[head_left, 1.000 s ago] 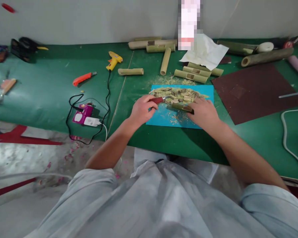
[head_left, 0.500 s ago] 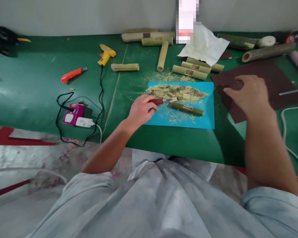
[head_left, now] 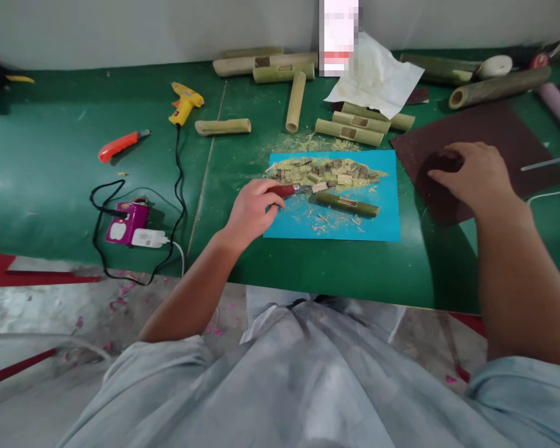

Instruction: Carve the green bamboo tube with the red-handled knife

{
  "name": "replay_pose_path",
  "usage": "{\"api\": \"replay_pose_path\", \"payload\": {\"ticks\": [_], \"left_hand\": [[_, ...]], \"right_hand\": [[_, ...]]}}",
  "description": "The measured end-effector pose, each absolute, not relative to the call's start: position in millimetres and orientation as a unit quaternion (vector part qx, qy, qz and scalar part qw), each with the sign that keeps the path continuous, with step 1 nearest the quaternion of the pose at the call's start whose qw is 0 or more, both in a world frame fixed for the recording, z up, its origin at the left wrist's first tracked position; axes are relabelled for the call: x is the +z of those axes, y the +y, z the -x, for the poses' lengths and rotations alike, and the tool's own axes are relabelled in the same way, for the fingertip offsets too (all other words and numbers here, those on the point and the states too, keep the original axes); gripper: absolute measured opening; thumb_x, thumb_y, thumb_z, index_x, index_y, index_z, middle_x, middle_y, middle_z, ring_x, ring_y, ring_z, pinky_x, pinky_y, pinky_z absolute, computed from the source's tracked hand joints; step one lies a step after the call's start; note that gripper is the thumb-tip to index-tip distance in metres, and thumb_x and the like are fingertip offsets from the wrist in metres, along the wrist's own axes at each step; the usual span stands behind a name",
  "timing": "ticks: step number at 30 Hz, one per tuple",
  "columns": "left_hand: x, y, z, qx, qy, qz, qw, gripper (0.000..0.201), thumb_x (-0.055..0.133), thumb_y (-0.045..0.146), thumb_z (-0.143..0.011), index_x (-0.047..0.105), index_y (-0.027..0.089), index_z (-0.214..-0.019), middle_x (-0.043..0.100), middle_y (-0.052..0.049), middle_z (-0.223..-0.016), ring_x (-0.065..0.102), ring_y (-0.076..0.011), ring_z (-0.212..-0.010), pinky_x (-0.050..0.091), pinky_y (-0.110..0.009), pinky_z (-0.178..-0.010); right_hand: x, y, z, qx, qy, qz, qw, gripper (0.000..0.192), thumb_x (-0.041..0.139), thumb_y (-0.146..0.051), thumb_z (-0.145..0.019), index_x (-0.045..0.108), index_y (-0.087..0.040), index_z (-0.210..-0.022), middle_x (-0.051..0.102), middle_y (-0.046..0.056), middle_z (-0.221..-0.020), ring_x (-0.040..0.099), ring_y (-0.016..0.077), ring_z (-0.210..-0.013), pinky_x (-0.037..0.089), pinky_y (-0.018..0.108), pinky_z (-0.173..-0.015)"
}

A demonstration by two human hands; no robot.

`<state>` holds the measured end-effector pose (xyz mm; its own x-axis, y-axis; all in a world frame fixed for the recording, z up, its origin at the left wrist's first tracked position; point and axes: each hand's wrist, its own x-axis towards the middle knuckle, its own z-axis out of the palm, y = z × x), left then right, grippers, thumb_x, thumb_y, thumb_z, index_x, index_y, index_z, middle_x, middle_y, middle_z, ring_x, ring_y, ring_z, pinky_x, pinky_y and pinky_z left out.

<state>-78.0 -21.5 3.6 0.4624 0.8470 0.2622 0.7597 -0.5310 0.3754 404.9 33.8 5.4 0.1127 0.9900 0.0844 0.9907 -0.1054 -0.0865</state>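
Observation:
My left hand (head_left: 254, 210) is closed round the red handle of a carving tool (head_left: 284, 190), low over the left side of a blue sheet (head_left: 387, 227). The tool's metal end points right into a long heap of bamboo chips and shavings (head_left: 326, 171); its exact tip shape is hard to make out. Just right of it lies a short green bamboo tube (head_left: 348, 204) with a rectangular slot cut in its top. My right hand (head_left: 480, 174) hovers over or rests on a dark brown sheet (head_left: 499, 127), thumb and fingers curved apart, nothing visible between them.
Several bamboo tubes (head_left: 350, 132) lie behind the blue sheet, some under white paper (head_left: 378, 74). On the left are a yellow glue gun (head_left: 184, 102), an orange utility knife (head_left: 121, 146) and a purple power adapter (head_left: 128, 223) with looping cords. A thick tube (head_left: 499, 87) lies far right.
My right hand has shifted a little rightward over the brown sheet. The left hand and carving tool keep their place by the chips; the whole view has shifted slightly.

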Motion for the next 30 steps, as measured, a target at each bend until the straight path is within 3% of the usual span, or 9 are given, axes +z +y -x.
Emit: {"api": "replay_pose_path", "payload": {"ticks": [6,9,12,15,19,26,28,30], "left_hand": [[-2,-16,78,0.258,0.501,-0.821,0.095,0.026,0.058,0.011,-0.091,0.080,0.025,-0.088,0.076,-0.007,-0.130,0.070,-0.0280,-0.123,0.059,-0.050,-0.108],[-8,-8,79,0.275,0.523,-0.802,0.089,0.027,0.058,0.010,-0.088,0.081,0.024,-0.090,0.075,-0.008,-0.133,0.071,-0.0272,-0.122,0.060,-0.047,-0.108],[-13,4,78,0.279,0.540,-0.788,0.098,0.028,0.057,0.010,-0.086,0.081,0.024,-0.089,0.076,-0.008,-0.130,0.072,-0.0257,-0.118,0.060,-0.046,-0.106],[-13,17,74,0.278,0.542,-0.786,0.103,0.030,0.055,0.009,-0.087,0.081,0.024,-0.090,0.077,-0.008,-0.128,0.071,-0.0256,-0.117,0.059,-0.046,-0.107],[-7,36,62,0.277,0.533,-0.790,0.127,0.029,0.055,0.008,-0.086,0.080,0.022,-0.089,0.076,-0.008,-0.128,0.070,-0.0262,-0.117,0.057,-0.048,-0.109],[-1,66,59,0.288,0.540,-0.772,0.172,0.026,0.057,0.005,-0.079,0.078,0.019,-0.083,0.077,-0.008,-0.124,0.071,-0.0248,-0.113,0.057,-0.047,-0.110],[-2,73,64,0.297,0.539,-0.769,0.173,0.023,0.057,0.005,-0.077,0.075,0.019,-0.080,0.077,-0.007,-0.121,0.072,-0.0238,-0.112,0.056,-0.046,-0.111],[-4,79,68,0.303,0.537,-0.767,0.177,0.021,0.058,0.004,-0.074,0.072,0.020,-0.076,0.079,-0.006,-0.117,0.072,-0.0233,-0.110,0.057,-0.045,-0.110]], "right_hand": [[14,39,-407,0.096,-0.652,0.746,0.101,0.058,0.091,-0.025,-0.083,0.073,-0.012,-0.137,0.076,0.018,-0.109,0.059,0.0274,-0.113,0.041,0.042,-0.101],[19,35,-401,0.095,-0.628,0.762,0.124,0.072,0.094,-0.024,-0.080,0.068,-0.012,-0.146,0.074,0.020,-0.114,0.059,0.0275,-0.120,0.043,0.043,-0.101],[23,34,-393,0.111,-0.610,0.766,0.170,0.080,0.097,-0.016,-0.074,0.068,-0.013,-0.148,0.071,0.024,-0.130,0.065,0.0237,-0.112,0.047,0.040,-0.102],[27,34,-383,0.160,-0.571,0.768,0.240,0.072,0.094,-0.005,-0.071,0.075,-0.013,-0.140,0.073,0.024,-0.134,0.071,0.0218,-0.103,0.052,0.038,-0.097],[35,33,-370,0.210,-0.547,0.758,0.287,0.051,0.087,0.000,-0.072,0.085,-0.019,-0.120,0.082,0.017,-0.120,0.076,0.0240,-0.099,0.056,0.039,-0.092],[48,19,-315,0.249,-0.531,0.646,0.489,0.035,0.085,-0.016,-0.066,0.085,-0.018,-0.101,0.084,0.012,-0.105,0.076,0.0281,-0.101,0.058,0.045,-0.095],[47,15,-292,0.309,-0.516,0.597,0.530,0.038,0.083,-0.021,-0.065,0.084,-0.018,-0.103,0.083,0.011,-0.105,0.075,0.0280,-0.101,0.060,0.046,-0.094],[44,11,-272,0.328,-0.516,0.598,0.518,0.039,0.083,-0.026,-0.065,0.082,-0.020,-0.104,0.083,0.007,-0.103,0.074,0.0282,-0.099,0.061,0.047,-0.093]]}}
